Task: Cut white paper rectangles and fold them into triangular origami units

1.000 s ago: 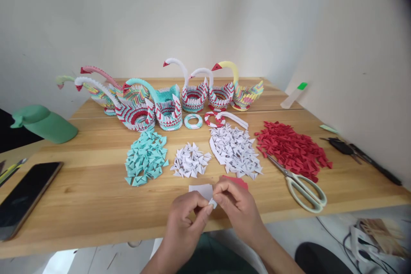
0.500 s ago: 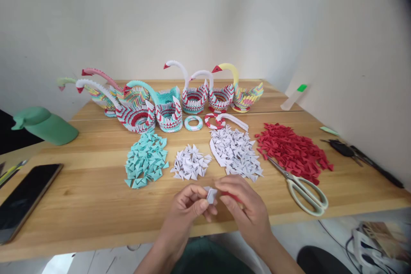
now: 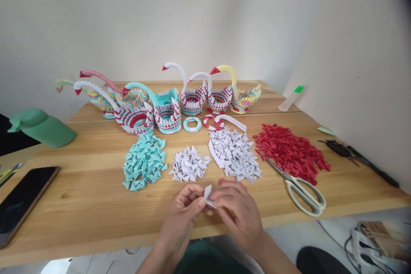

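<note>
Near the table's front edge, my left hand (image 3: 188, 209) pinches small white folded paper pieces (image 3: 208, 196) between thumb and fingers. My right hand (image 3: 237, 209) is closed at the right side of these pieces, its fingertips touching them. Something red (image 3: 233, 183) shows just behind the right hand's fingers; how it is held is partly hidden. Beyond the hands lie a small pile of white paper triangles (image 3: 190, 164), a larger white pile (image 3: 236, 153), a teal pile (image 3: 145, 162) and a red pile (image 3: 290, 150).
Several paper swans (image 3: 135, 117) stand along the back, with a teal-white ring (image 3: 192, 124) and a red-white ring (image 3: 213, 122) before them. Scissors (image 3: 303, 192) lie at the right, near keys (image 3: 340, 149). A phone (image 3: 25, 201) and a green flask (image 3: 43, 127) are at the left.
My right hand has moved slightly left, its fingertips now at the white pieces. The white paper in my left hand is turned differently. The red thing now shows behind the right fingers.
</note>
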Demonstrator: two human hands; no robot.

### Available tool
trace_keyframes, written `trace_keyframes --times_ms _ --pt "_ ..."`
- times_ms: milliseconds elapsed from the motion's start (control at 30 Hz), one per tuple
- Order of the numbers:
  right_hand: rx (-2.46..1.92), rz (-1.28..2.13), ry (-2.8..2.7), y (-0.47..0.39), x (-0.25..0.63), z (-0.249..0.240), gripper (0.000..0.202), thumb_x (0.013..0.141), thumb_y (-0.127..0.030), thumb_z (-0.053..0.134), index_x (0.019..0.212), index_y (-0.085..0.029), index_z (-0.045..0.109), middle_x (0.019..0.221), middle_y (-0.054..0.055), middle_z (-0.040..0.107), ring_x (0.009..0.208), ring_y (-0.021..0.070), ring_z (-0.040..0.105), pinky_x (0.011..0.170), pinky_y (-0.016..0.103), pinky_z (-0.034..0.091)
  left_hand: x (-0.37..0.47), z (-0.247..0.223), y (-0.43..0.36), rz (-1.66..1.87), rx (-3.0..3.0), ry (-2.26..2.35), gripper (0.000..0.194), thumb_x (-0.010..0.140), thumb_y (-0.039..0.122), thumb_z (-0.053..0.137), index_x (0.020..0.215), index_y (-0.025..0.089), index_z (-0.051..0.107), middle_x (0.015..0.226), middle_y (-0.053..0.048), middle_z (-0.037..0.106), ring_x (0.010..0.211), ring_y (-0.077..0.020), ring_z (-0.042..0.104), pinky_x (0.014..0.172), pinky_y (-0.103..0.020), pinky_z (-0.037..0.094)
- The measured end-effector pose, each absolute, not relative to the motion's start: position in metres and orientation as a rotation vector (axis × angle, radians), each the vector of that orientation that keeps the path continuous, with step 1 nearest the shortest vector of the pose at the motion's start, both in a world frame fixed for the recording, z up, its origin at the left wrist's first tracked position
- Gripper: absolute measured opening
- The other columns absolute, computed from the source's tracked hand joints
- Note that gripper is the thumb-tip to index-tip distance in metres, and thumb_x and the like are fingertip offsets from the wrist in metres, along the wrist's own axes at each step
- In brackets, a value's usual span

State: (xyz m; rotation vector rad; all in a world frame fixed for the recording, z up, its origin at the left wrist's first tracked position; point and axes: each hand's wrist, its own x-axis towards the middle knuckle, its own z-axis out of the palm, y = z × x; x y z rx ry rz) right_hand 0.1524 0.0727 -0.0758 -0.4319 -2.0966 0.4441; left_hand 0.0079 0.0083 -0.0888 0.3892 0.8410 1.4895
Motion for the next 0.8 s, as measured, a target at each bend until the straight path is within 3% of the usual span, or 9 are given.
trace_keyframes --times_ms 200,433,667,800 --pt "-0.440 0.249 -2.167 0.074 0.156 -0.078 0.022 0.096 -0.016 0.050 0.092 -0.025 0.070 0.081 0.001 0.074 0.082 0.0178 0.061 0.083 0.036 0.051 0.006 -0.087 0.007 1.438 0.518 0.986 0.021 0.079 0.036 0.074 0.084 0.017 0.067 0.074 0.000 0.062 0.067 -0.0114 0.055 0.069 -0.023 0.046" --pt "-0.395 0.222 -2.182 0.078 0.159 -0.082 0.020 0.094 -0.015 0.055 0.090 -0.024 0.072 0.081 0.001 0.073 0.083 0.0179 0.059 0.085 0.037 0.050 -0.002 -0.087 0.008 1.229 0.784 1.287 0.037 0.075 0.046 0.070 0.059 0.014 0.058 0.055 0.001 0.053 0.052 -0.0110 0.046 0.054 -0.022 0.039" --pt "-0.462 0.334 -2.158 0.081 0.162 -0.082 0.017 0.091 -0.015 0.058 0.093 -0.025 0.071 0.092 0.004 0.071 0.095 0.0212 0.059 0.081 0.038 0.051 -0.003 -0.091 0.008 1.246 0.983 1.426 0.029 0.080 0.038 0.061 0.063 0.015 0.062 0.057 0.001 0.052 0.053 -0.0119 0.040 0.051 -0.022 0.031" --pt "-0.579 0.615 -2.057 0.080 0.161 -0.084 0.013 0.088 -0.013 0.061 0.087 -0.024 0.068 0.093 0.004 0.068 0.093 0.0210 0.061 0.081 0.038 0.051 -0.001 -0.087 0.005 1.321 1.159 1.470 0.024 0.084 0.028 0.059 0.064 0.016 0.066 0.062 -0.002 0.058 0.060 -0.0149 0.048 0.057 -0.023 0.035"
